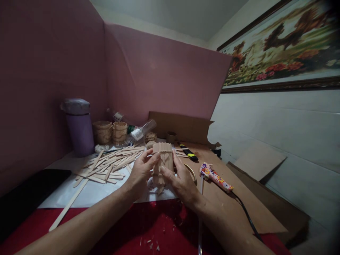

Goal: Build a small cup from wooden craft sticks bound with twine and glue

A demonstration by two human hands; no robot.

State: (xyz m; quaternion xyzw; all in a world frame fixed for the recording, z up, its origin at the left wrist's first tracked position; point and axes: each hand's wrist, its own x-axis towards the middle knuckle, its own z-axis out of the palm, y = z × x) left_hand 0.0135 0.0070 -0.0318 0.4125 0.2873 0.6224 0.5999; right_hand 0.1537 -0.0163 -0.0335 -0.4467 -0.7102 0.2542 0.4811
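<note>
Between my two hands is a small cup-like craft (166, 161) made of wooden craft sticks set side by side, with a thin cord or band near its top. My left hand (143, 168) grips its left side, thumb on the front. On the right side, the fingers of my right hand (184, 177) wrap round it, thumb pressed to the front lower down. A loose pile of craft sticks (111, 164) lies to the left on white paper (63, 191). To the right rests a flower-patterned glue gun (216, 177) with a glue stick in its back end.
Behind stand a purple tumbler (79, 132), two wooden-looking cups (119, 131) and a clear plastic bottle (143, 130). A yellow-black utility knife (188, 152) and a tape roll (191, 173) lie on cardboard (233, 209). A dark flat object (34, 198) is at left; the glue gun's cord (245, 212) trails right.
</note>
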